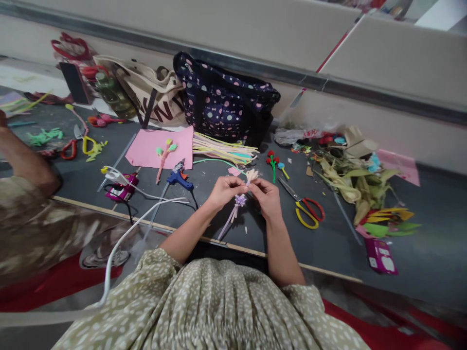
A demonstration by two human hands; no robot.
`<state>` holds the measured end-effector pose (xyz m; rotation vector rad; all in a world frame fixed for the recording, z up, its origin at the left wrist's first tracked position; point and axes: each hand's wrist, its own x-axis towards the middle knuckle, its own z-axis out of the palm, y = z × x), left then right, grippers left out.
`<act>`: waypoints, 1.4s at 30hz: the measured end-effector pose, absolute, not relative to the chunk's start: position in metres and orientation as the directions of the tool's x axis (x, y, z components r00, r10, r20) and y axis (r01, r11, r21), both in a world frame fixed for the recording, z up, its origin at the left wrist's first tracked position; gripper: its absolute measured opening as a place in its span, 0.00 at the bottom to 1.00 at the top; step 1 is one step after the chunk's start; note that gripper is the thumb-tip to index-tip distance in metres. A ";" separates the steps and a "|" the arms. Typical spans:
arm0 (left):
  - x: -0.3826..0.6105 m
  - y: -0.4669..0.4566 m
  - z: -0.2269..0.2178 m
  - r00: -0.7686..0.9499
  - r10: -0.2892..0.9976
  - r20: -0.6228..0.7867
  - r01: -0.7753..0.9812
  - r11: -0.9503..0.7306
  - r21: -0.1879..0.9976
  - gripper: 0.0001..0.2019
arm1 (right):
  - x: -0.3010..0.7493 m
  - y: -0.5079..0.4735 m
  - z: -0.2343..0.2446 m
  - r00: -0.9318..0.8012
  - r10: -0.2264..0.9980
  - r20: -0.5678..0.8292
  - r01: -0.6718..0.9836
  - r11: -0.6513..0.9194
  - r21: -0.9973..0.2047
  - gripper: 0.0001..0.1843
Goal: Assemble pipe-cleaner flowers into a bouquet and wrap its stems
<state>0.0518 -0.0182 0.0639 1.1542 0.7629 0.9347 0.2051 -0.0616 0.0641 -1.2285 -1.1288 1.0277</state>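
My left hand [225, 191] and my right hand [267, 198] meet over the dark table, fingertips pinched together. Between them is a small craft flower [251, 175] with a cream, tufted top and a bit of lilac where the fingers close on it. A purple pipe-cleaner flower [240, 200] shows just below my hands, its pale lilac stems [228, 222] slanting toward the table's front edge. Whether the two pieces are joined is hidden by my fingers. A green pipe-cleaner strand [215, 160] runs from the left toward the cream tuft.
Left of my hands lie a blue glue gun [179, 177], a white cable [127, 226] and pink paper [146, 146]. Scissors [302, 204] and dried husks [350, 189] are to the right. Behind stand pipe cleaners [222, 148] and a dotted bag [226, 102]. Another person's arm [27, 155] is at far left.
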 end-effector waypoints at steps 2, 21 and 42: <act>0.051 -0.019 0.066 0.446 0.894 -0.050 -0.242 0.173 0.955 0.16 | 0.205 -0.061 0.065 0.149 0.985 0.091 -0.013 0.094 -0.995 0.11; 0.049 -0.018 0.063 0.598 0.760 -0.254 -0.291 0.501 0.815 0.18 | 0.203 -0.059 0.067 -0.001 0.993 -0.121 -0.272 -0.117 -0.955 0.12; 0.057 -0.014 0.049 0.694 0.666 -0.272 -0.282 0.600 0.749 0.18 | 0.196 -0.068 0.050 0.202 0.979 -0.008 -0.180 0.029 -0.983 0.11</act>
